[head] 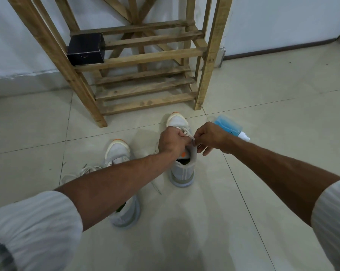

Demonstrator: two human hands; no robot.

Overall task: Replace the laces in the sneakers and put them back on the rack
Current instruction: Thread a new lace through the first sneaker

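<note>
Both arms reach forward. The left hand (172, 142) curls round the tongue of the grey mesh sneaker (182, 173), and the right hand (210, 138) pinches its flat white lace (187, 133). The shoe stands on glossy tiles (263, 94) before the slatted wooden rack (145, 55), its mate (118, 151) alongside.

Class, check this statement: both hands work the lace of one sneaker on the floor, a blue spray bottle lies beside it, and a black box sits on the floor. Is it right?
One slip: the head view shows the black box on a shelf of the wooden rack, not on the floor. The rest stands.
</note>
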